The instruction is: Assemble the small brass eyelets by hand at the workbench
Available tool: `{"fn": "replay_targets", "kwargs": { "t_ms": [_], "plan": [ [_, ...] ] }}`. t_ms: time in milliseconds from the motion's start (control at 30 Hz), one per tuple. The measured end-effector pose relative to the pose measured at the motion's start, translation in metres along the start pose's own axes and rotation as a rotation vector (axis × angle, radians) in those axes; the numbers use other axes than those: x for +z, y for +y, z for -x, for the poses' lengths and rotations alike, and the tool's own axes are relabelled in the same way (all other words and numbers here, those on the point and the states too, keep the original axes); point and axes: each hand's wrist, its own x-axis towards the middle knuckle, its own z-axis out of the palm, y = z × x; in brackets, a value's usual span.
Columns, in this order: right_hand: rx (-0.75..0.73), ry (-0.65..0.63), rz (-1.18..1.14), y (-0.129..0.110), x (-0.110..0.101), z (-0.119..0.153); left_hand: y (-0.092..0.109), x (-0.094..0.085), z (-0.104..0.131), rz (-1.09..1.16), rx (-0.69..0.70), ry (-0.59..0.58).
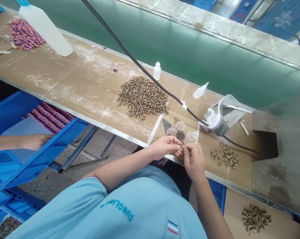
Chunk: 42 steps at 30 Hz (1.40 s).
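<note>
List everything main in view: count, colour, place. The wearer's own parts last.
Bench: one, brown top, centre
Green surface: one, green, behind bench
Large pile of small pieces: one, brown and cream, mid-bench
Smaller piles: at least two, brown and cream, right
Candy-coloured pile: one, purple and pink, far left
Large bottle: one, white, far left
Small bottles: two, white, bench's back edge
Cable: one, black, across bench
Blue crates: several, blue, left
Co-worker's hand: one, left crate
Shirt: one, light blue, bottom
Left hand, right hand: one each, bench's front edge, pinching a tiny piece
</note>
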Motion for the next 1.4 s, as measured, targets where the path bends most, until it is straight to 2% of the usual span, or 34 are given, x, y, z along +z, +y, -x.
{"fn": "replay_targets", "kwargs": {
  "t_ms": [233,467,667,867,1000,1167,1400],
  "plan": [
    [0.086,-0.013,-0.045,-0.001,-0.006,-0.002,-0.002,0.001,-0.001,-0.039,0.013,0.008],
    [0.061,-0.050,-0.052,0.000,-0.005,-0.001,-0.003,0.002,-0.001,-0.071,0.024,0.030],
    [0.088,-0.059,-0.092,0.000,-0.006,0.000,-0.006,0.001,-0.001,-0.111,0.066,0.002],
    [0.165,0.062,-0.087,-0.001,-0.005,0.009,-0.017,0.004,0.004,-0.223,0.273,0.054],
    [0.188,0.075,-0.099,-0.004,-0.002,0.014,-0.028,0.002,0.007,-0.405,0.433,0.085],
    [0.143,0.102,-0.064,-0.006,-0.003,0.017,-0.036,-0.003,0.009,-0.575,0.560,0.117],
    [-0.066,0.118,0.062,0.001,-0.008,0.024,-0.035,-0.003,0.011,-0.585,0.531,0.085]
  ]
}}
